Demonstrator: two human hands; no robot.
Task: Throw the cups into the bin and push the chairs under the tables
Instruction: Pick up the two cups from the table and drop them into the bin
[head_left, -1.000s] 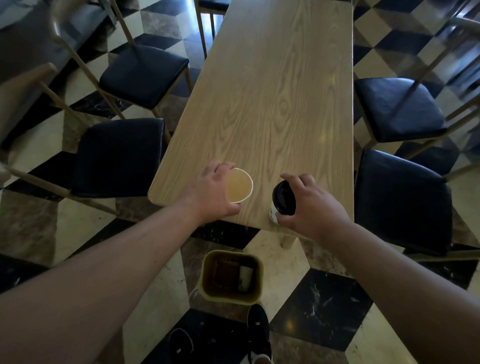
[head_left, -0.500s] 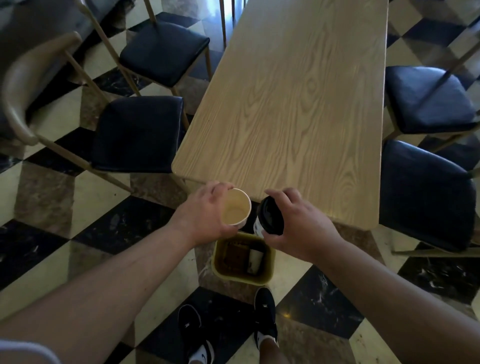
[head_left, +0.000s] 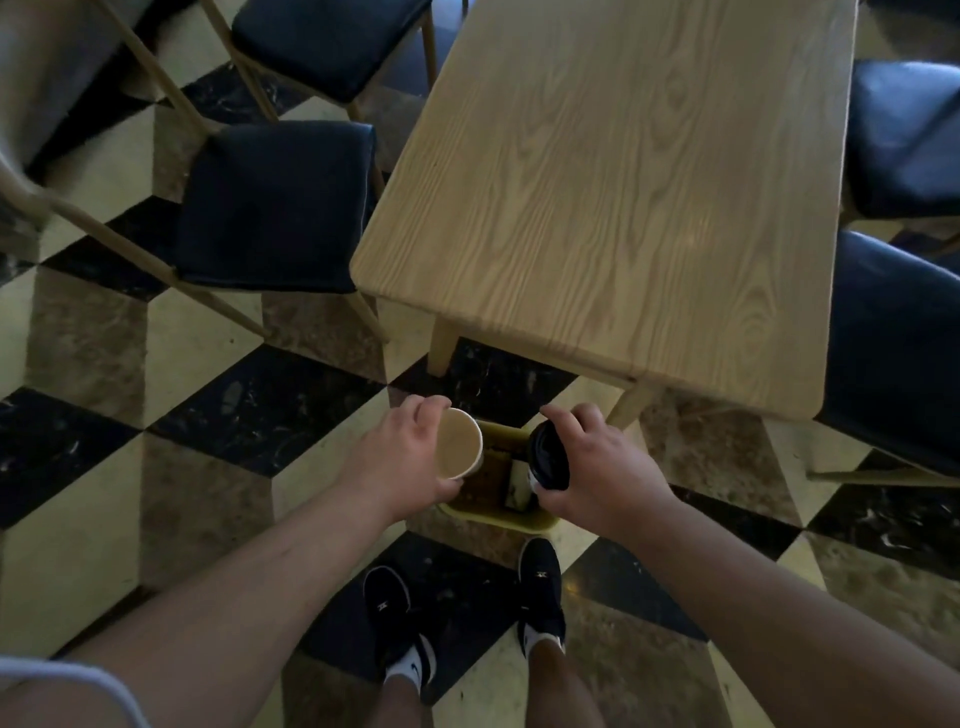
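Observation:
My left hand (head_left: 405, 460) is shut on an open paper cup (head_left: 457, 442) whose pale inside faces up. In my right hand (head_left: 597, 473) is a second cup with a black lid (head_left: 548, 454). Both cups hang over a small yellow bin (head_left: 498, 512) on the floor, just in front of my feet. The bin holds some rubbish and is partly hidden by my hands. Beyond it stands the wooden table (head_left: 623, 182), its top bare. Black-cushioned chairs stand pulled out from it: two on the left (head_left: 275, 208) (head_left: 332, 41) and two on the right (head_left: 898, 353) (head_left: 904, 135).
The floor is checkered black, cream and brown tile. My two black shoes (head_left: 540, 587) stand right behind the bin. The table's near legs (head_left: 441, 345) come down close to the bin's far side.
Both hands lifted the cups off the table's near edge and brought them back and down over the bin. My view tilted down, and my feet came into sight.

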